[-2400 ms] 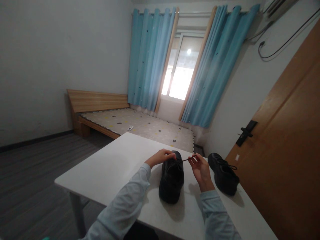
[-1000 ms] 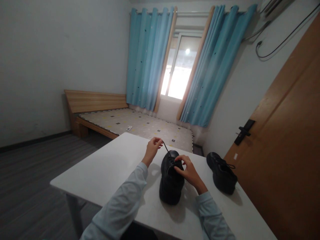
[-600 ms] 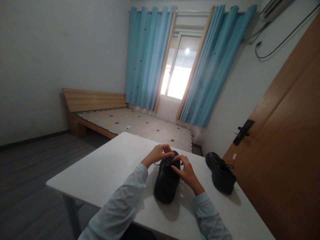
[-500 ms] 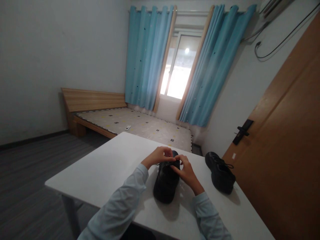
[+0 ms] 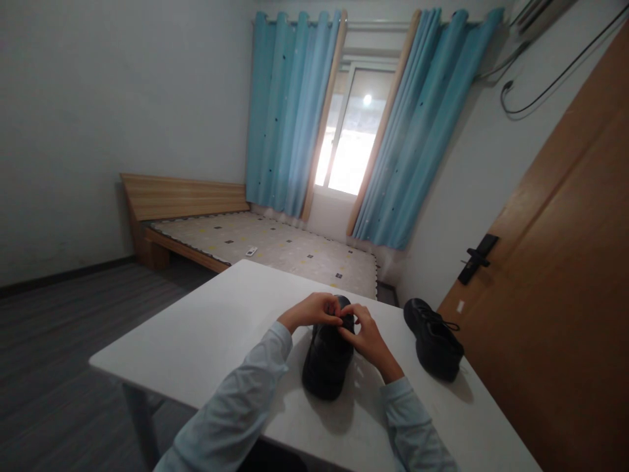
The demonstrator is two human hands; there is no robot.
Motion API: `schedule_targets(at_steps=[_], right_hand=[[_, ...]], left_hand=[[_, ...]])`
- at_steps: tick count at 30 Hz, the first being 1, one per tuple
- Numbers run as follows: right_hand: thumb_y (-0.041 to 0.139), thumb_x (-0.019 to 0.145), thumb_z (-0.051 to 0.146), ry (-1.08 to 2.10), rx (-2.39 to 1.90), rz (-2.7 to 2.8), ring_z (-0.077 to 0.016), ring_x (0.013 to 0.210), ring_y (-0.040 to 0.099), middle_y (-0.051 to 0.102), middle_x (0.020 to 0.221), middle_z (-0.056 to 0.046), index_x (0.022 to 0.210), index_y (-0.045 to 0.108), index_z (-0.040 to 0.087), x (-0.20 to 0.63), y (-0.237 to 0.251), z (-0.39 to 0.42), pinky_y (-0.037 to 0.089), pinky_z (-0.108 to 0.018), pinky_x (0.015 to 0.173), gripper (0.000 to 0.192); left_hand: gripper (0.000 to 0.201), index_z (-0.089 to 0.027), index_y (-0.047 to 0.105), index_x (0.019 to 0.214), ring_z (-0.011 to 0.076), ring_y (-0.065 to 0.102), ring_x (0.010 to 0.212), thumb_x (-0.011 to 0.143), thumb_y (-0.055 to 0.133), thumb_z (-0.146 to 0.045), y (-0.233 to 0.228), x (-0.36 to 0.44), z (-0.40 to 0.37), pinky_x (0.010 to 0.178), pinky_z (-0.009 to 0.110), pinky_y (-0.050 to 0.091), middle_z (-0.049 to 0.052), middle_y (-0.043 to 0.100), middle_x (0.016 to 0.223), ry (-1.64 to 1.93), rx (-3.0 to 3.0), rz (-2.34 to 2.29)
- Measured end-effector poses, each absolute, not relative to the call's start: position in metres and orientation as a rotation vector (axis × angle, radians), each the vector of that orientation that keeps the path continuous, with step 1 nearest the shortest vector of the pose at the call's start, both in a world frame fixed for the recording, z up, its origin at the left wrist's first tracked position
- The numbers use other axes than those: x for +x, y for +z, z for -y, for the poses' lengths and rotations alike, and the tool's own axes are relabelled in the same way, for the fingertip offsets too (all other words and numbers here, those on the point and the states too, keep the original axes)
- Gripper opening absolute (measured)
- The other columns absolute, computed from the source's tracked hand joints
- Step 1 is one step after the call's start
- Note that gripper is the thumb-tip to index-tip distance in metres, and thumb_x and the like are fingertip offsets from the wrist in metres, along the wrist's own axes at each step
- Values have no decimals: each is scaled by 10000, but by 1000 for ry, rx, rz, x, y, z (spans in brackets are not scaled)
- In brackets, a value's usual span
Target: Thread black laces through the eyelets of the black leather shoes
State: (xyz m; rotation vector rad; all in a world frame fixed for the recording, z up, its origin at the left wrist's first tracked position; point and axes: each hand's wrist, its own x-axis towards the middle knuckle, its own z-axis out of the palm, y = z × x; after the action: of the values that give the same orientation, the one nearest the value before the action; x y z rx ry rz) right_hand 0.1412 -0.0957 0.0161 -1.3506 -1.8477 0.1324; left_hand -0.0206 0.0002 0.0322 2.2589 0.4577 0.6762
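**Both hands at the laces of a black shoe on a white table**

A bedroom with pale walls: at the left a low wooden bed (image 5: 206, 223) carries a patterned mattress, and a small white object (too small to identify) lies on it. Behind the bed, blue curtains (image 5: 289, 111) flank a bright window (image 5: 348, 144). In the foreground stands a white table (image 5: 216, 321), and a brown wooden door (image 5: 565, 275) with a dark handle fills the right edge.

On the table, going left to right: the left hand (image 5: 310, 310) comes in on a light blue sleeve, its fingers curled in and pinched at the top of the black shoe (image 5: 327, 357), which rests on its sole near the middle of the table. The right hand (image 5: 366, 335) meets it from the other side, fingertips closed at the same spot over the lace area, so the two hands touch or nearly touch above the shoe. Both appear to pinch the lace, though the lace itself is too dark and small to make out between the fingers.

Further right, well apart from the hands, a second black shoe (image 5: 432, 337) sits on the table near its right edge, a lace loop showing on top.
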Motion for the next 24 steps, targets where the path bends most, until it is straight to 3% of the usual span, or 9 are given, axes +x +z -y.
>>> schedule_targets(at_steps=[10,24], right_hand=[[605,695,137,120,-1331,1892,-222,902,502,581,907,-31,867,569,235,142,18,97,408,-342,739,201],[548,698,117,215,-1322,1903,-222,915,485,570,921,-23,823,543,235,142,21,100,391,-349,764,172]], left_hand=[[85,-133,630,708,81,472,603,624,631,-142,33,-19,4,538,170,360,-24,569,653,699,2210,-492],[117,-124,623,748,88,466,611,693,618,-226,23,-19,-6,543,186,344,-15,563,656,584,2132,-340]])
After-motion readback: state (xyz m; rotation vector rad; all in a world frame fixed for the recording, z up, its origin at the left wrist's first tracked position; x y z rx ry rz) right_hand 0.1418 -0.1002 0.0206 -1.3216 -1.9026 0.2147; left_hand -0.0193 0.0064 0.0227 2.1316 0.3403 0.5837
